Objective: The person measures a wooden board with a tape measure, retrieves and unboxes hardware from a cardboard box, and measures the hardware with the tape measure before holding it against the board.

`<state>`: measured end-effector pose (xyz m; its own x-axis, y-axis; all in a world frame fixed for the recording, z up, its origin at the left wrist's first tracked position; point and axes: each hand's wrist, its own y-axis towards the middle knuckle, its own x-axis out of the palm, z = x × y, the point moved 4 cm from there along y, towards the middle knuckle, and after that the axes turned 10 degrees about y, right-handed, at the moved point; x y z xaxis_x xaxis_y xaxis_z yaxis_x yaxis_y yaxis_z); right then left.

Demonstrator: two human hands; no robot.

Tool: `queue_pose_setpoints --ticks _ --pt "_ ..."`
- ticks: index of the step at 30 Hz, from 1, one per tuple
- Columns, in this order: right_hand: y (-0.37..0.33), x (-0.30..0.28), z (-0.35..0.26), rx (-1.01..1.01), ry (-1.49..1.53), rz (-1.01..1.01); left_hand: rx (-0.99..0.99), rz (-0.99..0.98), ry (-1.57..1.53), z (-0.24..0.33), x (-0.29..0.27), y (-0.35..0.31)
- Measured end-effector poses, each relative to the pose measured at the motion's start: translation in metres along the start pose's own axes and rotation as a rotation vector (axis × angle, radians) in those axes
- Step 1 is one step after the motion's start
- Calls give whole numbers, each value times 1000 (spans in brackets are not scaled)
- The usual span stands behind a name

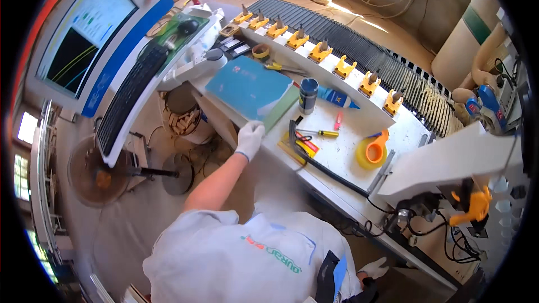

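Left hand: the gloved left hand (250, 137) lay on the near corner of the blue book (251, 88), its grip apparently folded over the edge and closed on that corner.
Right hand: the gloved right hand (375, 268) hung low by the hip, well apart from the worktop (351, 160); I could not tell how far its grip was open.
Book's place: flat on the worktop's left end, overhanging the near edge.
Around it: a dark blue cup (307, 95) at 3 o'clock, a tape roll (260, 51) at 12 o'clock, a keyboard (130, 97) at 9 o'clock.
Handling: probably light, thin and fairly stiff, with a smooth cover that could slip under a glove; the overhanging corner looked the best hold, thumb above and fingers below.
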<state>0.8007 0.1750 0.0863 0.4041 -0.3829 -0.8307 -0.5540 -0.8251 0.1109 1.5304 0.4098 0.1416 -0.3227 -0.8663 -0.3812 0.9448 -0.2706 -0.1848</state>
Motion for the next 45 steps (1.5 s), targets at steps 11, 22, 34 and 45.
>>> queue_pose_setpoints --ticks 11,22,34,45 --pt "-223 32 -20 328 232 -786 -6 -171 85 4 -13 166" --pt "-225 105 -96 -400 -78 -1334 33 1 90 -95 -79 -68" --pt "-408 189 -204 -1445 -445 -1926 -810 1102 -232 -245 -276 -598" --pt "-787 -91 -56 -1963 -124 -2165 -728 1800 -1007 -344 -325 -931"
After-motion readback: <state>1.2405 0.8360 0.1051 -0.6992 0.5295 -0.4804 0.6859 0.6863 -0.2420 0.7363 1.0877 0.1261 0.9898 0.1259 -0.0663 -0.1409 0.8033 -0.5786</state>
